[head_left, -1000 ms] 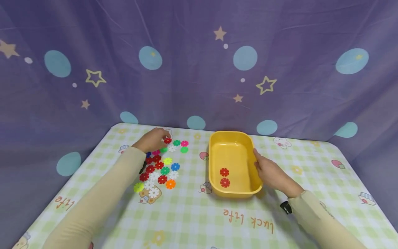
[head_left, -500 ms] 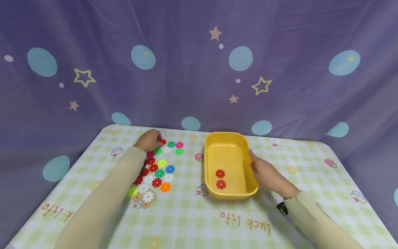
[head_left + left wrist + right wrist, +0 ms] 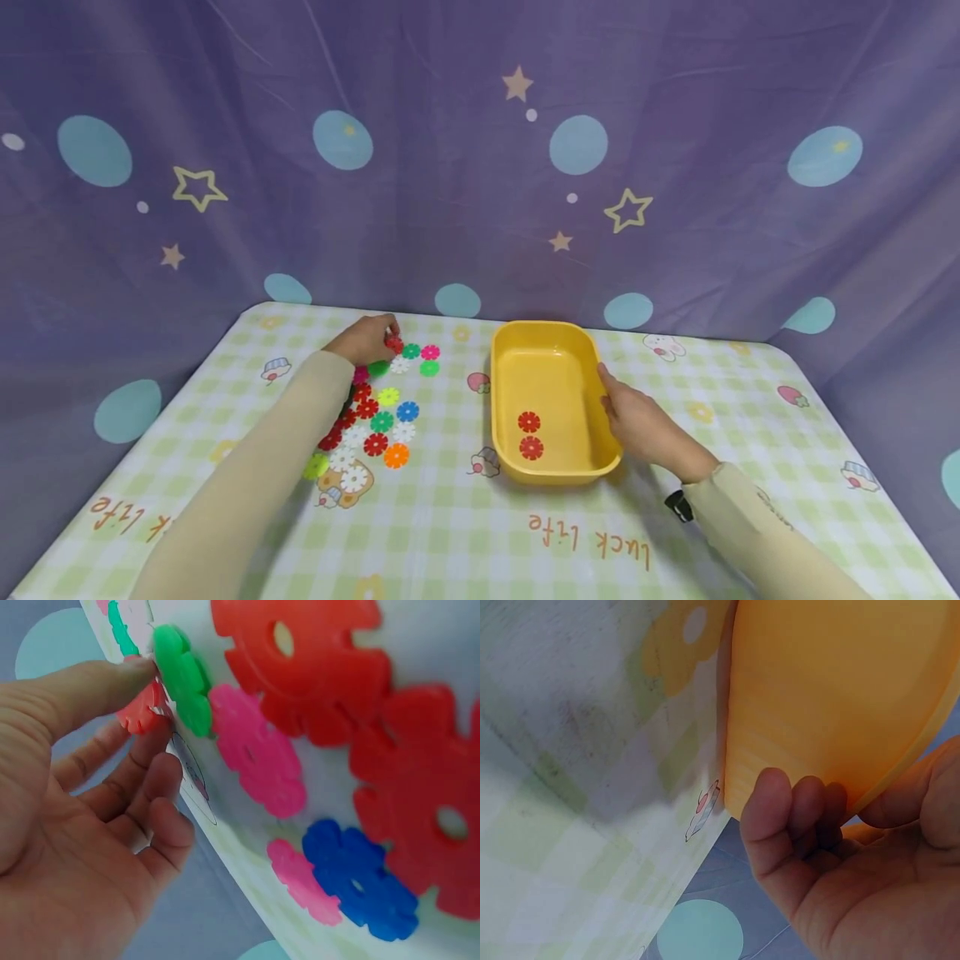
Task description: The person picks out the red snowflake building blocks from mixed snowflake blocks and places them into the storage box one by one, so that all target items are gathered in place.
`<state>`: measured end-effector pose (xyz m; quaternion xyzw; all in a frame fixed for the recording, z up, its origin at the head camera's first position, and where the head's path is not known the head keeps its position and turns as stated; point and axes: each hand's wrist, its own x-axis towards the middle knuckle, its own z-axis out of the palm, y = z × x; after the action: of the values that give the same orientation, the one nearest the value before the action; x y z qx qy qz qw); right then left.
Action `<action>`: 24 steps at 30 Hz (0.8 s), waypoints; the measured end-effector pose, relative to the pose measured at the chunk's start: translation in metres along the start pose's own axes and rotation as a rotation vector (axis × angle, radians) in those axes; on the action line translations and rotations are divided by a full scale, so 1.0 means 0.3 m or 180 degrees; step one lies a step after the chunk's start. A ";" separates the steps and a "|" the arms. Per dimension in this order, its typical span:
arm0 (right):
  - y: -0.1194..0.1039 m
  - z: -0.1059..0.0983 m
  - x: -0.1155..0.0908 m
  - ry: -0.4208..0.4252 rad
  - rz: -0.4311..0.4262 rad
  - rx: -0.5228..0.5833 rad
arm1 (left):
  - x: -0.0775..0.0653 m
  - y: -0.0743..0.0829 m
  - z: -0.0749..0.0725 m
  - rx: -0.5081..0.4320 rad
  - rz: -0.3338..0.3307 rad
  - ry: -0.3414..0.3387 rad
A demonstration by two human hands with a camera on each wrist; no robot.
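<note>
- Head: left hand [image 3: 363, 339] at far end of disc spread, pinching red snowflake disc [image 3: 393, 343] between thumb and fingers.
- Head: right hand [image 3: 647, 427] holds right wall of yellow plastic tub [image 3: 551, 375]; two red discs [image 3: 530, 435] lie flat on tub floor, near end, left side.
- Head: loose discs [image 3: 382, 422] (red, white, green, pink, yellow, blue, orange) left of tub, well apart from it. Left sleeve [image 3: 255, 458] covers part of the spread.
- Head: black strap [image 3: 679, 505] at right cuff.
- Head: surface is a green-and-white checked tablecloth [image 3: 450, 533] with cartoon prints; purple curtain [image 3: 420, 217] behind, stars and teal ovals on it.
- Head: "luck life" print [image 3: 589, 540] on cloth near tub, upside down; same style of lettering at left, partly hidden by sleeve.
- Left wrist: thumb and fingertips close on the red disc, other fingers curled loosely. Green disc [image 3: 184, 681] just beside fingertips, pink disc [image 3: 259, 750] next to it; blue disc [image 3: 360, 879] overlaps another pink one.
- Right wrist: fingers bent against tub's outer wall, thumb at rim opposite, wall pinched between. Tub base sits on cloth.
</note>
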<state>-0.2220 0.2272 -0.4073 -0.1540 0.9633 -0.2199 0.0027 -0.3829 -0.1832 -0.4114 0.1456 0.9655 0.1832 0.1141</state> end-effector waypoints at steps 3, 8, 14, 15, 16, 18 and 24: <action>-0.002 0.002 -0.002 0.0007 -0.0015 0.0014 | -0.006 0.000 0.001 0.0001 0.0085 -0.0009; -0.003 0.001 -0.004 0.0006 -0.0013 0.0026 | -0.008 -0.004 -0.001 0.0099 0.0203 -0.0004; -0.002 -0.001 -0.005 0.0008 -0.0003 0.0013 | -0.006 -0.027 0.001 0.0098 0.0383 -0.0030; -0.003 -0.001 -0.005 0.0005 -0.0001 0.0013 | -0.007 -0.029 0.001 0.0097 0.0417 -0.0033; -0.003 -0.002 -0.005 0.0007 0.0005 0.0017 | -0.008 -0.029 0.002 0.0093 0.0440 -0.0033; -0.004 -0.003 -0.006 0.0008 0.0003 0.0030 | -0.007 -0.033 0.004 0.0114 0.0502 -0.0032; 0.001 0.003 -0.005 0.0006 -0.0015 0.0040 | -0.009 -0.045 0.008 0.0211 0.0593 -0.0053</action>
<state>-0.2207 0.2274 -0.4083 -0.1561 0.9615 -0.2262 0.0022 -0.3829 -0.1953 -0.4182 0.2400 0.9524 0.1596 0.0997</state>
